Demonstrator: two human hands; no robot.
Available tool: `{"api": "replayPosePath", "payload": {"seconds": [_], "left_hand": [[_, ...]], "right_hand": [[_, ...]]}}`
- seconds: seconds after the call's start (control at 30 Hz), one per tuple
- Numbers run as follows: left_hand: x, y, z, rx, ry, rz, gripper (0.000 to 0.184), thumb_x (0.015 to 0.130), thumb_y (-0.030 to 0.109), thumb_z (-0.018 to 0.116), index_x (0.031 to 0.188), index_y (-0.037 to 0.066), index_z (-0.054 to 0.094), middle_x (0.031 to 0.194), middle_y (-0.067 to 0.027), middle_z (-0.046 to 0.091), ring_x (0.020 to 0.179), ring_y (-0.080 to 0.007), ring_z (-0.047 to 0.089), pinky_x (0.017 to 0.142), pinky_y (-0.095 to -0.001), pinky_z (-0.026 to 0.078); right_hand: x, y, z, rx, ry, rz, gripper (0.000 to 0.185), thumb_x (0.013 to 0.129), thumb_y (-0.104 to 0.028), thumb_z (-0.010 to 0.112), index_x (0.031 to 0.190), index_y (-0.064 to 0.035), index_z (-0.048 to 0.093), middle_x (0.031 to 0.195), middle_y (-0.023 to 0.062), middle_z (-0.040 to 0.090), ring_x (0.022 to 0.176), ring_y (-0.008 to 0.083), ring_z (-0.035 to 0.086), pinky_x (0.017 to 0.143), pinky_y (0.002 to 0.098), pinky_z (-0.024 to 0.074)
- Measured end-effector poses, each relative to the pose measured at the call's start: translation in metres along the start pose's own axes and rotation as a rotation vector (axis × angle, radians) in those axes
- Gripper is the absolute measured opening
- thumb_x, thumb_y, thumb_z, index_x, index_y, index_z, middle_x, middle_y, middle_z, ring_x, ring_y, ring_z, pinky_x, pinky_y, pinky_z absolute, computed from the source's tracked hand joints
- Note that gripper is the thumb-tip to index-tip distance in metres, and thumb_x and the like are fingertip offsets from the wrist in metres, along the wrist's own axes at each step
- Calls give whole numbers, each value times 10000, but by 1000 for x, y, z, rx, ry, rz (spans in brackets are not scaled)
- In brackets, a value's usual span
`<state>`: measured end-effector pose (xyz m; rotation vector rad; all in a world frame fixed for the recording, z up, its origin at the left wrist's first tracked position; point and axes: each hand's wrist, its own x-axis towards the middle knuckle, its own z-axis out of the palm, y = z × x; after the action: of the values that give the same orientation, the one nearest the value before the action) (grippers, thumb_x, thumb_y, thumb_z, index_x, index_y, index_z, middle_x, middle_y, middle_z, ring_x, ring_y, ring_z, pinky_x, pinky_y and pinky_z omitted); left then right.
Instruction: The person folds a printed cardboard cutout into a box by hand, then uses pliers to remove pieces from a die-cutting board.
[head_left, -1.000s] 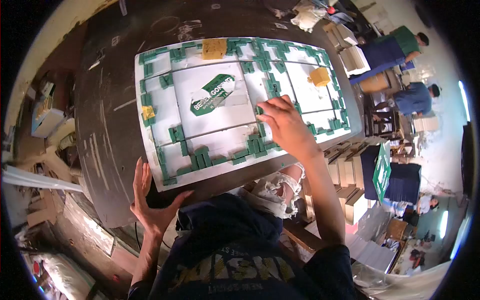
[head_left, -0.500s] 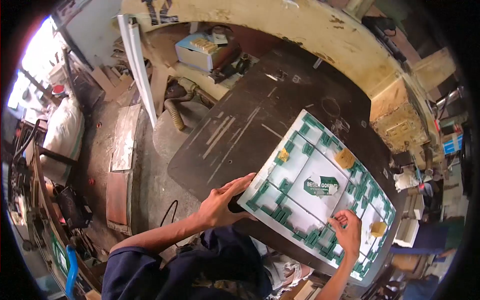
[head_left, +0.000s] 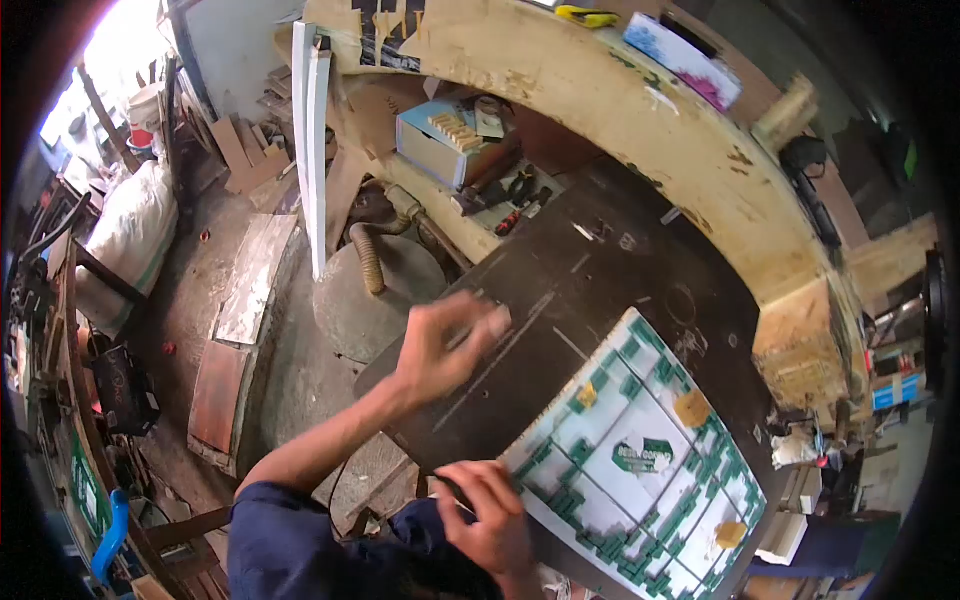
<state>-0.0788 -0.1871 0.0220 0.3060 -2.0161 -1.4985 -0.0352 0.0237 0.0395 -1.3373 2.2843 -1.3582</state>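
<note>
White panel (head_left: 607,478), flat on the worktop (head_left: 640,250), which would keep its green pieces (head_left: 566,500) and 3 yellow blocks (head_left: 691,408) level. Right hand (head_left: 487,520) beside it, left hand (head_left: 440,345), blurred, above worktop, both curled; whether either grasps anything cannot be told.

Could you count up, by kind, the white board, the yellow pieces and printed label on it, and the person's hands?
White board: 1
Yellow pieces: 3 (small one, upper one, lower one)
Printed label: 1
Hands: 2 (left hand, right hand)
Total: 7
</note>
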Motion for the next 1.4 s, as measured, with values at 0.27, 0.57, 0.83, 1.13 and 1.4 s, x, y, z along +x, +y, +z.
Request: {"api": "replayPosePath", "payload": {"seconds": [0.27,0.57,0.83,1.13,1.4], "left_hand": [[149,-103,29,281,71,77,392,850,279,749,1106,10,624,1014,-175,719,975,-333,696,858,-415,534],[277,-271,81,901,-68,-87,565,878,459,661,1242,38,563,1045,-209,686,973,-374,682,838,-482,539],[384,-393,128,1319,-263,-52,589,994,268,526,1538,163,326,1353,-303,548,1217,-449,581,924,-545,529],[371,-434,131,1246,-506,271,230,943,153,573,1152,71,622,1067,-149,679,883,-271,698,742,-411,562],[362,-470,171,943,-235,242,220,977,181,553,1136,41,610,1034,-183,679,863,-253,681,741,-401,547]], "right_hand": [[40,42,90,-44,-19,-109,230,803,-180,803,799,-51,613,717,85,551,676,278,568,611,383,464],[30,57,85,-184,-292,-32,334,767,-313,823,951,-168,584,878,17,585,831,213,642,708,371,524],[-62,121,179,-47,-475,-35,442,967,-166,474,1401,-82,490,1481,40,479,1372,212,466,1148,359,393],[-32,92,163,79,-621,138,456,948,-144,475,1389,-26,484,1521,47,442,1398,213,437,1166,373,378],[-24,88,168,60,-314,93,430,934,-156,493,1338,-10,500,1450,74,482,1366,226,464,1194,391,337]]}}
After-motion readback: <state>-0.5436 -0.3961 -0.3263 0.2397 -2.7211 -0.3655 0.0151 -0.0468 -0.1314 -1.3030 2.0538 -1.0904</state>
